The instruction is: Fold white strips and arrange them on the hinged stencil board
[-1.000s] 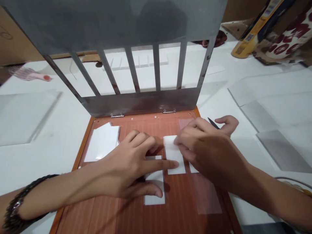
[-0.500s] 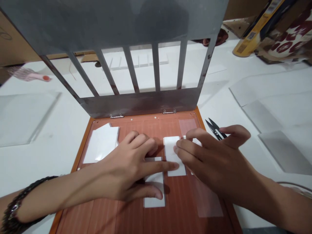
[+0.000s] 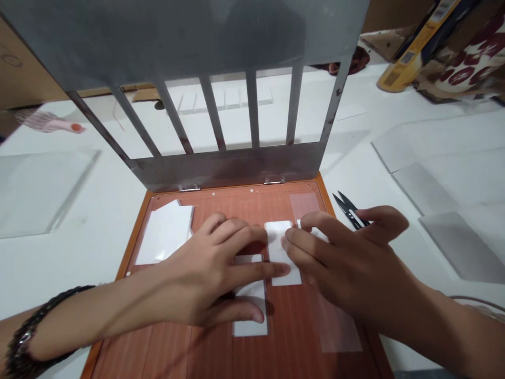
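An orange-brown grooved board (image 3: 165, 347) lies before me with a slotted grey metal lid (image 3: 221, 168) hinged up at its far edge. My left hand (image 3: 213, 273) lies flat with fingers spread over a white rectangular piece (image 3: 252, 316), its index fingertip touching a second white piece (image 3: 278, 247). My right hand (image 3: 347, 263) rests fingers stretched on that second piece and on a third white piece (image 3: 315, 231) beside it. A small stack of white pieces (image 3: 165, 231) sits at the board's left. Black thread snips (image 3: 349, 209) lie just past my right thumb.
Clear plastic sheets (image 3: 434, 179) lie on the white table to the right, and another clear sheet (image 3: 39, 184) lies to the left. A pink brush (image 3: 47, 122) is at the far left. Printed packaging (image 3: 453, 52) is piled at the back right. A translucent strip (image 3: 339, 326) lies on the board's right side.
My right hand slid slightly right and flattened, uncovering the snips and the third white piece. My left hand stayed nearly still on the board.
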Tool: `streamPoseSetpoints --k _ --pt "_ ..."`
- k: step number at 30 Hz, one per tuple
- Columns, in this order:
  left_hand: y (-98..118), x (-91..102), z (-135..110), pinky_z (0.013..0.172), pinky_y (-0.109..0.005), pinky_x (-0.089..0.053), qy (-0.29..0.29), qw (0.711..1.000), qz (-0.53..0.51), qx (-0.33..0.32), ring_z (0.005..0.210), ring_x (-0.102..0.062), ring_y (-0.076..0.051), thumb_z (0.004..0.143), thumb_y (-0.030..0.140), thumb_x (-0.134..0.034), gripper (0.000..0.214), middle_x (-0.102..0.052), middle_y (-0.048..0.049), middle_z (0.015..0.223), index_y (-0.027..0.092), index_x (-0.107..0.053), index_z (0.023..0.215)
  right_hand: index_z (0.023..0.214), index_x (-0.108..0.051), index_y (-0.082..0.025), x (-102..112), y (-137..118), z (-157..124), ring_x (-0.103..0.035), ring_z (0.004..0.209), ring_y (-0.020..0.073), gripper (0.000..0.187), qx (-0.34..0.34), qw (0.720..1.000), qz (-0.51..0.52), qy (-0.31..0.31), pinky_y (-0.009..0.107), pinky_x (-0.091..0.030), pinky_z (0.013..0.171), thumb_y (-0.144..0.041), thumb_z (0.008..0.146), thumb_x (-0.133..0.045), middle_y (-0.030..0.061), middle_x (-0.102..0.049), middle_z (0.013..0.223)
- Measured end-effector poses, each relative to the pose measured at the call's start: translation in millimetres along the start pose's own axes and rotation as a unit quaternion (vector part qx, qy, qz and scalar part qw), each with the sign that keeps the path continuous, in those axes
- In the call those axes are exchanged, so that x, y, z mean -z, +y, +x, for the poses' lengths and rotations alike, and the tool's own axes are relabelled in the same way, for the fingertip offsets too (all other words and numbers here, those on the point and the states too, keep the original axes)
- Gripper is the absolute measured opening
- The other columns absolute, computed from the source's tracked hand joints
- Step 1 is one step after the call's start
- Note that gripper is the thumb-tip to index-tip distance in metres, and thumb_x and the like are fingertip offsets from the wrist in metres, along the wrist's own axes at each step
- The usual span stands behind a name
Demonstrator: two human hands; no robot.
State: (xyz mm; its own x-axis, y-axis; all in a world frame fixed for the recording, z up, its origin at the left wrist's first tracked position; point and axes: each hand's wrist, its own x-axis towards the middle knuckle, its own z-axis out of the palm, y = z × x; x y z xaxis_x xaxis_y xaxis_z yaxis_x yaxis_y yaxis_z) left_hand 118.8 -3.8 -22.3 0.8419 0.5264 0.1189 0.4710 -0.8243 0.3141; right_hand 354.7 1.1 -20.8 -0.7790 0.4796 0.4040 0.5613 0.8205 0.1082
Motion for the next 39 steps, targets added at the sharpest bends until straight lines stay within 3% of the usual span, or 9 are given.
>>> streamPoseSetpoints --k 4,10,15,19,23,26,29,34,39 --pt "0 1.3 1 0.086 -0.042 -0.031 -0.002 1.000 0.015 -0.024 0.107 -0.049 -0.027 0.092 0.057 -0.045 0.049 -0.055 -0.0086 0.130 0.028 -0.053 0.130 0.080 -0.066 -0.018 -1 -1 -1 -0.055 0.078 0.0153 0.040 -0.002 1.000 0.008 0.002 0.038 -0.028 0.069 0.006 0.083 -0.035 -0.0033 -0.072 0.086" --pt "-1 5.4 3 0.080 -0.041 -0.031 -0.020 0.999 -0.010 -0.026 0.097 -0.054 -0.026 0.094 0.057 -0.037 0.049 -0.057 -0.0098 0.128 0.026 -0.052 0.128 0.069 -0.063 -0.022 6 -8 -2 -0.057 0.086 0.0187 0.028 -0.020 0.995 0.097 0.005 0.042 -0.023 0.076 -0.012 0.087 -0.045 -0.0023 -0.068 0.076" --pt "4 7.3 7 0.077 -0.038 -0.031 -0.007 1.000 -0.012 -0.003 0.089 -0.054 -0.023 0.090 0.053 -0.047 0.057 -0.064 -0.0108 0.113 0.013 -0.044 0.131 0.054 -0.056 -0.020 10 -4 5 -0.053 0.070 0.0169 0.036 -0.079 0.992 0.092 -0.020 0.043 -0.018 0.075 -0.015 0.088 -0.044 -0.0030 -0.060 0.054" --pt "13 7.3 15 0.077 -0.038 -0.030 -0.016 0.999 0.035 -0.005 0.087 -0.051 -0.023 0.089 0.057 -0.047 0.056 -0.065 -0.0096 0.104 0.013 -0.052 0.123 0.058 -0.060 -0.018 9 0 5 -0.055 0.078 0.0171 0.031 -0.107 0.985 0.128 -0.038 0.045 -0.016 0.081 -0.016 0.087 -0.048 -0.0023 -0.067 0.065" --pt "21 10.4 19 0.077 -0.038 -0.031 -0.037 0.996 0.085 0.014 0.086 -0.049 -0.024 0.087 0.062 -0.047 0.060 -0.063 -0.0092 0.098 0.011 -0.057 0.117 0.072 -0.068 -0.024 25 2 -6 -0.057 0.091 0.0196 0.022 -0.138 0.969 0.189 -0.082 0.046 -0.016 0.086 -0.022 0.087 -0.052 -0.0037 -0.072 0.081" --pt "24 16.9 21 0.079 -0.039 -0.032 -0.055 0.994 0.090 0.029 0.087 -0.049 -0.024 0.085 0.063 -0.050 0.057 -0.063 -0.0078 0.096 0.015 -0.060 0.114 0.081 -0.068 -0.028 42 -6 -25 -0.058 0.094 0.0208 0.024 -0.178 0.968 0.178 -0.006 0.046 -0.017 0.087 -0.025 0.092 -0.047 -0.0044 -0.073 0.091" --pt "24 22.7 25 0.083 -0.040 -0.032 -0.054 0.994 0.091 0.032 0.092 -0.050 -0.024 0.085 0.062 -0.052 0.048 -0.062 -0.0063 0.104 0.020 -0.063 0.105 0.086 -0.068 -0.028 44 -28 -50 -0.060 0.089 0.0208 0.023 -0.196 0.969 0.130 0.072 0.044 -0.019 0.084 -0.024 0.092 -0.045 -0.0036 -0.072 0.093" --pt "23 15.0 35 0.088 -0.040 -0.035 -0.007 0.996 0.084 0.006 0.100 -0.051 -0.024 0.086 0.061 -0.051 0.058 -0.059 -0.0065 0.123 0.023 -0.048 0.129 0.086 -0.069 -0.027 13 -69 -83 -0.063 0.073 0.0176 0.021 -0.224 0.947 0.034 0.226 0.041 -0.023 0.083 -0.031 0.091 -0.049 -0.0043 -0.073 0.083" --pt "22 2.6 43 0.084 -0.040 -0.037 -0.001 0.997 0.076 -0.014 0.094 -0.053 -0.024 0.084 0.066 -0.050 0.057 -0.063 -0.0067 0.115 0.022 -0.054 0.119 0.085 -0.069 -0.026 -5 -79 -93 -0.063 0.073 0.0181 0.019 -0.228 0.938 -0.012 0.260 0.039 -0.024 0.081 -0.033 0.090 -0.052 -0.0057 -0.074 0.082"
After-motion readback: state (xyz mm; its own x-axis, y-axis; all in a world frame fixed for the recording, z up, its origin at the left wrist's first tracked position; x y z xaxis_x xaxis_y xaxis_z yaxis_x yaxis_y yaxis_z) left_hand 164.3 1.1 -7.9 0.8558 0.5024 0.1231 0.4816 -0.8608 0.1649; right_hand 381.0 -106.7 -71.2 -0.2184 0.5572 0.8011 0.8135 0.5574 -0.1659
